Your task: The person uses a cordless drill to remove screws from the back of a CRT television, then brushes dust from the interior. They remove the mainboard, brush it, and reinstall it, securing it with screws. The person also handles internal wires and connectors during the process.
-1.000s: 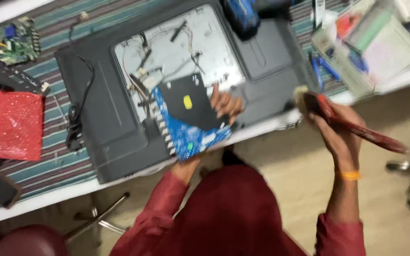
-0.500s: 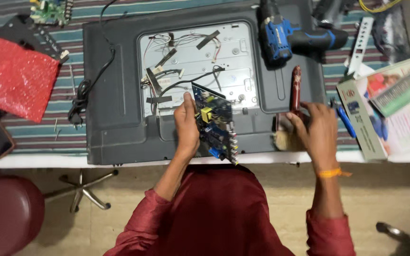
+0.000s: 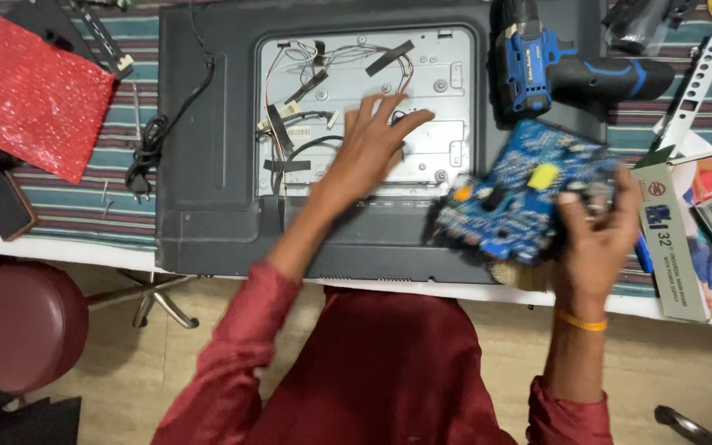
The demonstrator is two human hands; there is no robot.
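Viewed from above, a person in a dark red shirt stands at a bench (image 3: 67, 247) covered with a striped cloth. A large dark grey television back panel (image 3: 208, 165) lies flat on it, its rear cover opened to a bare silver metal plate (image 3: 447, 107) crossed by thin wires and strips of black tape. The left hand (image 3: 368, 148) is open, fingers spread, lying palm-down on that metal plate near its centre, gripping nothing. The right hand (image 3: 599, 235), with an orange band at the wrist, is closed around the edge of a blue printed circuit board (image 3: 512, 198) carrying a yellow component; the board is held tilted just above the panel's corner at about four o'clock from the left hand, and is partly blurred. A pale bristled brush tip (image 3: 521, 274) shows just beneath the board; whether the right hand also grips it cannot be told. At one o'clock from the left hand a blue and black cordless drill (image 3: 554, 70) lies on its side on the panel's upper edge. At three o'clock, beyond the board, sits a white cardboard box with a printed lid (image 3: 677, 247). At nine o'clock, well apart, a glittering red pouch (image 3: 30, 103) rests on the cloth. A round maroon stool (image 3: 18, 325) stands at seven o'clock, below the bench edge.
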